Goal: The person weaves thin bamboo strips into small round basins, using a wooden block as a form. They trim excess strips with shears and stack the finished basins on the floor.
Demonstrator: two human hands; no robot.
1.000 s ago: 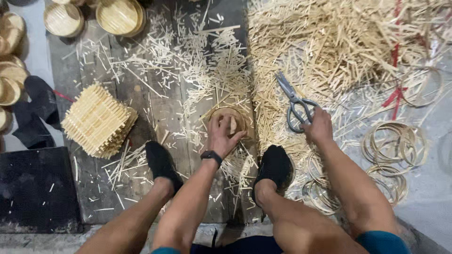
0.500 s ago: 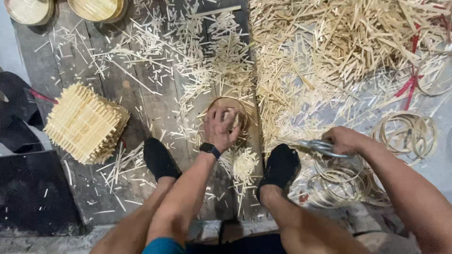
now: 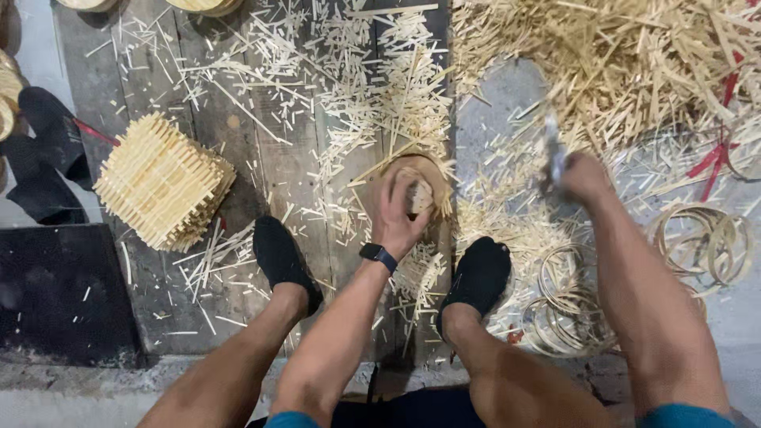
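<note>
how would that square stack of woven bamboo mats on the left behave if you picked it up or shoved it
The stack of woven mats is probably light for its bulk, being thin pale slats. Its layers sit slightly fanned, so a shove would likely make them slide apart. Flat and square-edged, it should not roll on the wooden boards.

Pale, dry bamboo sticks (image 3: 380,87) cover rough grey wood planks (image 3: 261,158); the blurred scissors (image 3: 555,154) look like shiny metal.
</note>
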